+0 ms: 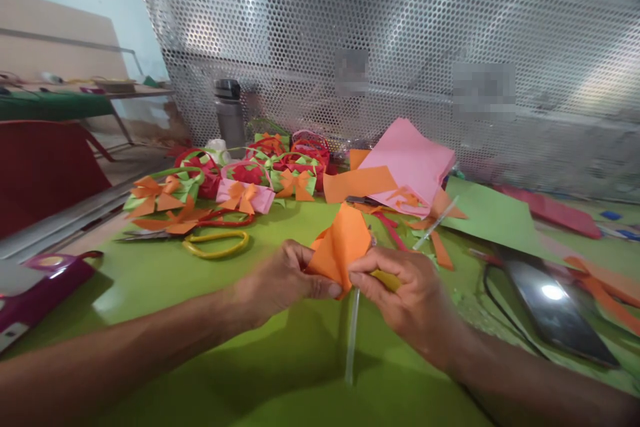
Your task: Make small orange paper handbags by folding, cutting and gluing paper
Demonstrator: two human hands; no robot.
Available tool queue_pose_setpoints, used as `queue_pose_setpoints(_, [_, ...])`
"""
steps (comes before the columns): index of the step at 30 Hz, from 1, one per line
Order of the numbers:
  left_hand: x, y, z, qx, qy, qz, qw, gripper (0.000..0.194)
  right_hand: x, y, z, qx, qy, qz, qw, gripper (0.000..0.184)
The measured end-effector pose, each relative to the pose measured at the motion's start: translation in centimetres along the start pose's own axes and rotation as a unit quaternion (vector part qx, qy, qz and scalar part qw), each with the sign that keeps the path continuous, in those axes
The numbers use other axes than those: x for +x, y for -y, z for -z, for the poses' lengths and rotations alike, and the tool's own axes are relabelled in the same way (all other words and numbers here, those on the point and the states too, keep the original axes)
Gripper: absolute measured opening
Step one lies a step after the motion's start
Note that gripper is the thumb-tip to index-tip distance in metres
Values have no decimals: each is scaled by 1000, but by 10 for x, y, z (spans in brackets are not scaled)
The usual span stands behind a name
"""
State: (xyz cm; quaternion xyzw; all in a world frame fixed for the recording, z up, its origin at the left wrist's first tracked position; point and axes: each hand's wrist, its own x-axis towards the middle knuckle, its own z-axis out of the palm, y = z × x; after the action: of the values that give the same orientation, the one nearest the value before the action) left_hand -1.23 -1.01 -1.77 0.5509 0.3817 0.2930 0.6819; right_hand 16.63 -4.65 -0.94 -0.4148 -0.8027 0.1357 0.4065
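Folded orange paper is raised over the green table, between the two hands. Left hand: clamped on the paper's lower left, thumb across the front, fingers partly hidden behind. Right hand: thumb and forefinger pinched together on its lower right edge. Most of the sheet stands above both thumbs. Clear stick just below the paper; contact cannot be told. Yellow-handled scissors lie beyond the left wrist.

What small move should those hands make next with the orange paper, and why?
Probably press its gathered fold tighter: the left hand and right hand both pinch the orange paper near its lower end, while its upper part still spreads wide.
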Motion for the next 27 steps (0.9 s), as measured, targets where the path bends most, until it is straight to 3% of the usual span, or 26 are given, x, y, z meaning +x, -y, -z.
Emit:
queue_pose_setpoints(6, [-1,2,0,-11,12,-3,1000,12,0,-1,0,-3,7,-7,1000,11])
queue_pose_setpoints(12, [-1,4,3,44,20,-38,998,13,-3,-5,-3,-35,35,-11,999,5])
queue_pose_setpoints(15, [0,6,4,47,27,-51,997,15,-5,-6,-5,-89,34,21,995,11])
queue_pose_setpoints(20, [-1,7,3,78,20,-73,994,19,-8,-3,-5,-164,39,63,984,7])
queue_pose_setpoints(27, [-4,7,2,181,1,-115,977,18,-7,-2,-6,-183,33,73,980,3])
